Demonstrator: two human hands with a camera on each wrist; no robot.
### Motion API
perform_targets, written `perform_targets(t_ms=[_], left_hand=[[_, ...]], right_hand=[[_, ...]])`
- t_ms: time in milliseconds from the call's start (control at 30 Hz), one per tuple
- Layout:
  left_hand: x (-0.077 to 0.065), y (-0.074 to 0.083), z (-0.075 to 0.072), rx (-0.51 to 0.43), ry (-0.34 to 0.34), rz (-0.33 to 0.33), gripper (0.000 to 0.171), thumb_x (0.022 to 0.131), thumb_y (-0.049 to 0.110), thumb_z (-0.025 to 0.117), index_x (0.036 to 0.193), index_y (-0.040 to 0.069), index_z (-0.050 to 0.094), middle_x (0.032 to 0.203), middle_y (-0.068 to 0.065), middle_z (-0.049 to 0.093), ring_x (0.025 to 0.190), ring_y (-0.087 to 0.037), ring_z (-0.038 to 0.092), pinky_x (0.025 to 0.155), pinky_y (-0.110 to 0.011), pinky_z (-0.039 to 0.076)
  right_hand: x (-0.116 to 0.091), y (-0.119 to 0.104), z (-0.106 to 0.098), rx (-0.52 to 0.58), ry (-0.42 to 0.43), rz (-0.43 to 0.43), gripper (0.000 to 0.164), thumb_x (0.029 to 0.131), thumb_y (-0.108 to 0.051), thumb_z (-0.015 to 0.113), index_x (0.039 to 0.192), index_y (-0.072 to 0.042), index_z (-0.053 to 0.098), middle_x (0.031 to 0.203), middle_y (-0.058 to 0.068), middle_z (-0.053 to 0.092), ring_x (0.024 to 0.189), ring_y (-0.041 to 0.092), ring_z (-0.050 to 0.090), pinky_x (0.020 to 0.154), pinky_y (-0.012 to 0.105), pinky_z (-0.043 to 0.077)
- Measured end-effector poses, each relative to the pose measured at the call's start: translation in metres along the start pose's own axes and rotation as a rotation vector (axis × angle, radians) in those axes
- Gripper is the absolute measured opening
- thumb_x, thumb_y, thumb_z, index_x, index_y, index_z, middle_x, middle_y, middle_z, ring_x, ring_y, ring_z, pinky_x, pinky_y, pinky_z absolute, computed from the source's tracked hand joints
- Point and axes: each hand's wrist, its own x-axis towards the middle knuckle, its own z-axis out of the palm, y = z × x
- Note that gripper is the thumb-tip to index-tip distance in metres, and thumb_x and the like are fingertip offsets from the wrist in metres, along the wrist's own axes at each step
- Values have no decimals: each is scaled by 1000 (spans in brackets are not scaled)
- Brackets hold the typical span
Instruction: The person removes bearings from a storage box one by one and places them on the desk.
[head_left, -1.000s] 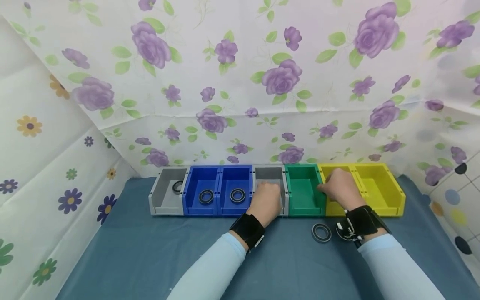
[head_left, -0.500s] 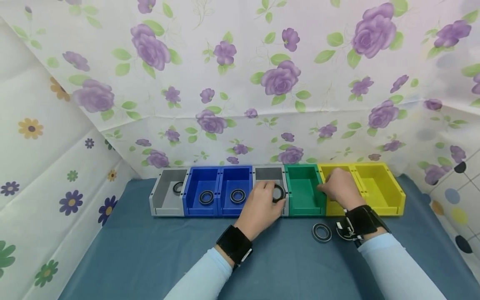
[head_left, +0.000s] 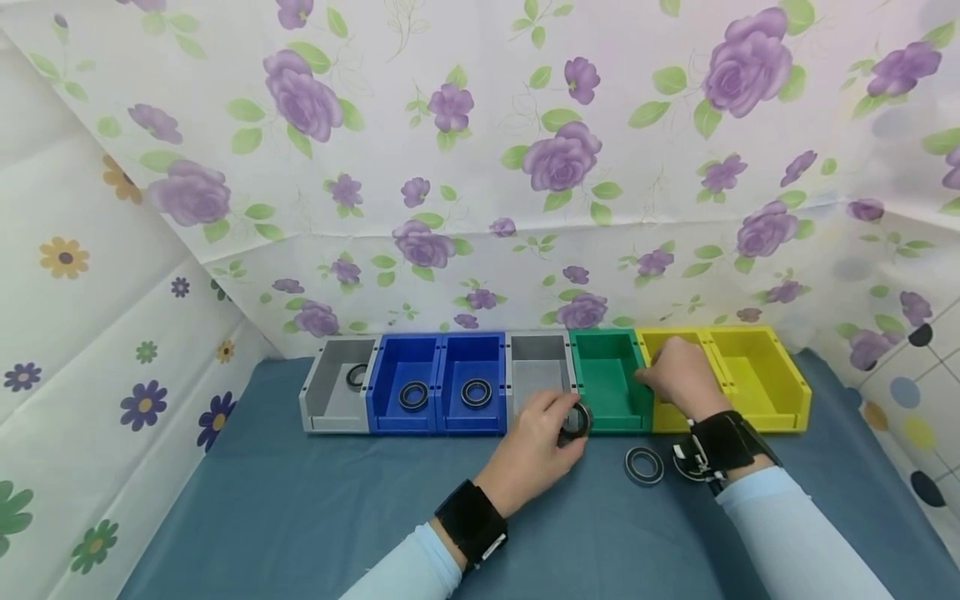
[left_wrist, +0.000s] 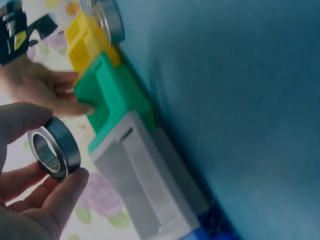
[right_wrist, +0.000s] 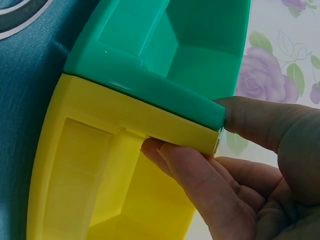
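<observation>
My left hand (head_left: 528, 454) pinches a metal ball bearing (left_wrist: 68, 145) by its rim between thumb and fingertips, in front of the right grey bin (head_left: 540, 371). In the left wrist view the bearing is tilted and its bore shows. My right hand (head_left: 682, 379) grips the adjoining walls of the green bin (head_left: 606, 387) and the left yellow bin (right_wrist: 85, 150). Its thumb lies on the green side and its fingers reach inside the yellow one. A second bearing (head_left: 643, 482) lies flat on the cloth before the green bin; another is partly hidden by the right wrist strap.
Farther left, two blue bins (head_left: 405, 350) and a grey bin (head_left: 322, 408) each hold one bearing. A second yellow bin (head_left: 753, 379) ends the row on the right. Blue cloth (head_left: 300, 517) covers the table, and a flowered sheet (head_left: 480, 192) hangs behind.
My left hand has come out of the right grey bin, bringing a bearing toward me and slightly right. My right hand has kept its place.
</observation>
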Motion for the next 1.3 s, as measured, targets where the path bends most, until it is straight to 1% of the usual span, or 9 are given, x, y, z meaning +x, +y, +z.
perform_targets(t_ms=[100, 233, 367, 467, 600, 833, 1000, 1167, 1300], left_hand=[[-4, 3, 6, 3, -56, 3, 53, 84, 27, 68, 130, 7, 51, 121, -2, 49, 111, -8, 44, 84, -10, 35], [-8, 6, 14, 29, -128, -3, 53, 83, 31, 69, 128, 9, 53, 118, 0, 50, 107, -7, 45, 82, -10, 35], [-9, 10, 21, 63, -193, -22, 52, 82, 35, 70, 125, 11, 56, 114, 2, 52, 103, -5, 45, 78, -10, 37], [-9, 13, 25, 79, -229, -32, 50, 81, 35, 70, 123, 11, 57, 112, 3, 53, 100, -3, 45, 77, -9, 37], [-10, 12, 30, 99, -260, -32, 48, 81, 35, 70, 121, 12, 59, 110, 4, 53, 97, -1, 45, 76, -9, 36], [-9, 11, 38, 112, -292, -16, 46, 81, 33, 70, 121, 11, 59, 110, 3, 53, 95, -1, 44, 75, -9, 36], [-9, 12, 41, 118, -323, -31, 45, 80, 31, 71, 119, 12, 60, 108, 2, 53, 92, 0, 44, 72, -9, 36], [-7, 13, 43, 160, -362, -28, 45, 78, 32, 73, 117, 13, 61, 108, 2, 55, 92, -1, 45, 72, -11, 37], [-6, 14, 44, 181, -377, -28, 44, 77, 32, 74, 116, 13, 62, 106, 3, 55, 91, -2, 45, 70, -11, 37]], right_hand=[[0, 0, 1, -7, 3, 0, 36, 84, -29, 66, 57, -8, 55, 49, 1, 42, 45, 18, 48, 46, 29, 40], [0, 1, 2, -11, 4, -2, 37, 84, -29, 67, 56, -8, 54, 49, 0, 41, 44, 18, 47, 45, 29, 39], [0, 1, 1, -15, 4, 2, 37, 84, -29, 67, 57, -8, 55, 49, 0, 41, 45, 18, 47, 46, 29, 40], [0, 1, 1, -18, 6, 2, 37, 84, -29, 67, 56, -8, 54, 49, 0, 41, 44, 18, 47, 45, 29, 40], [0, 1, 1, -20, 15, -5, 38, 84, -29, 67, 55, -8, 53, 48, 0, 40, 43, 18, 46, 45, 29, 39], [1, 0, 3, -23, 24, -3, 38, 84, -29, 67, 56, -8, 54, 49, 0, 41, 43, 18, 46, 44, 28, 38], [2, -1, 2, -28, 23, 3, 37, 84, -29, 67, 57, -8, 54, 49, 0, 40, 44, 18, 45, 44, 28, 37], [2, -2, 2, -32, 15, 19, 36, 84, -30, 67, 58, -7, 56, 50, 0, 40, 45, 18, 46, 44, 28, 37], [2, -1, 2, -38, 20, 20, 36, 85, -30, 67, 59, -7, 57, 50, 1, 41, 45, 18, 46, 44, 28, 38]])
